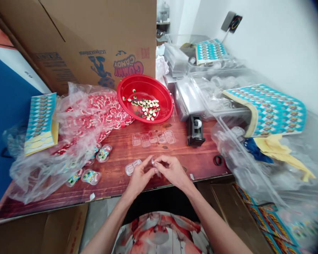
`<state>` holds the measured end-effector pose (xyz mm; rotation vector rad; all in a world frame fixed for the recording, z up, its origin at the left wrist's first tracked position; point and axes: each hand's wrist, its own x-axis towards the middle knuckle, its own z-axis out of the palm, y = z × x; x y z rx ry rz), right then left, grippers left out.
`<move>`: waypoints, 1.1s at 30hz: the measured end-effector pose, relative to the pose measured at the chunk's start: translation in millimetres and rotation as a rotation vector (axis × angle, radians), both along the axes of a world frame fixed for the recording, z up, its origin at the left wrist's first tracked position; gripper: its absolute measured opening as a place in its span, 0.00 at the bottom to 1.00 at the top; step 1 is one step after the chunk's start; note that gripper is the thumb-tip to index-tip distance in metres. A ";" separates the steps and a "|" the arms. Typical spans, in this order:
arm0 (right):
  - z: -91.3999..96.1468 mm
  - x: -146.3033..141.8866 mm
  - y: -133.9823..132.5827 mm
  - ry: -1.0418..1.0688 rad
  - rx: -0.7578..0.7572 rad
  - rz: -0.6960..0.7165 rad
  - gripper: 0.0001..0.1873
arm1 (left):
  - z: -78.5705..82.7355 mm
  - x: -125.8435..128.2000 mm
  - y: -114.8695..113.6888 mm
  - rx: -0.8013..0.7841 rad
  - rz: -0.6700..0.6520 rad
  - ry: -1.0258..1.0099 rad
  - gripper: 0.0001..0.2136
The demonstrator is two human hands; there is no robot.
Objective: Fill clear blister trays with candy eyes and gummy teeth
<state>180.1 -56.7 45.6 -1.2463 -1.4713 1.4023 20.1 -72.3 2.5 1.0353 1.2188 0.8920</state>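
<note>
Gently: from afar I see the left hand (141, 173) and right hand (172, 168) meet, pinching a small clear piece (152, 162); light, even pressure should avoid creases.

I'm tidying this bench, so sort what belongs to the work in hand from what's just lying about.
Seems to belong:
small clear piece between the left hand and right hand
clear case beside the left hand
row of clear cases
red bowl of eye-like pieces

Probably just lying about:
black ring
yellow cloth
white scrap at the table edge
</note>
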 end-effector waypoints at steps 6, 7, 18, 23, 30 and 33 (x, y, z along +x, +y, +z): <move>2.1 0.5 0.0 0.060 -0.097 0.008 0.08 | 7.4 -5.0 -1.1 -0.045 -0.062 0.004 0.33; 2.9 1.2 -0.1 0.070 -0.118 0.013 0.09 | 7.8 -5.4 -0.7 -0.041 -0.061 0.007 0.33; 8.6 4.8 1.2 0.041 -0.164 0.029 0.09 | 6.4 -8.4 0.3 0.013 -0.066 0.079 0.33; 8.8 5.6 1.3 -0.007 -0.138 0.043 0.08 | 4.5 -12.6 0.5 0.061 -0.086 0.148 0.31; 9.5 9.4 0.6 -0.014 -0.161 0.096 0.09 | 11.2 -14.2 1.1 0.034 -0.107 0.159 0.33; 11.5 9.6 1.2 -0.022 -0.181 0.116 0.09 | 13.7 -12.9 1.4 0.015 -0.121 0.135 0.34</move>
